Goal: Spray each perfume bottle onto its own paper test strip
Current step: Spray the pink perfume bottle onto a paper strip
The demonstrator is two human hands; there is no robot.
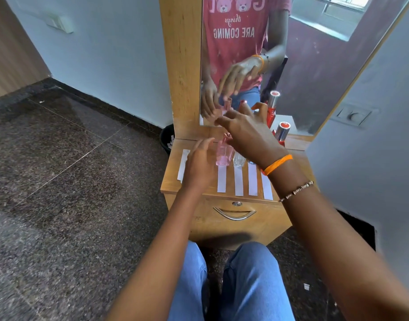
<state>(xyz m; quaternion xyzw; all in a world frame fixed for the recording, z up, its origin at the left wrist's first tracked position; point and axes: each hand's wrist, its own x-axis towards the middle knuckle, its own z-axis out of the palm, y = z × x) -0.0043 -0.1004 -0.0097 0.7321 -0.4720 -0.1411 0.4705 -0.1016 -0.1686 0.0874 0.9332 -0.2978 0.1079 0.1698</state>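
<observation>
A wooden dresser (189,181) with a mirror (314,66) carries a row of white strips (238,181). Both hands hover open above it, holding nothing: the right hand (247,133) is spread over the pink bottle (224,154), and the left hand (198,165) is just beside it. A clear bottle (238,160) stands next to the pink one, and a red bottle (281,133) stands by the mirror.

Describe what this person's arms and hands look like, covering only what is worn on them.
Both forearms are bare, with no sleeves in view. The right wrist carries an orange thread band, and further up the forearm sits a thin beaded chain bracelet. The left hand and its wrist wear nothing. No rings are visible on the right hand.
</observation>
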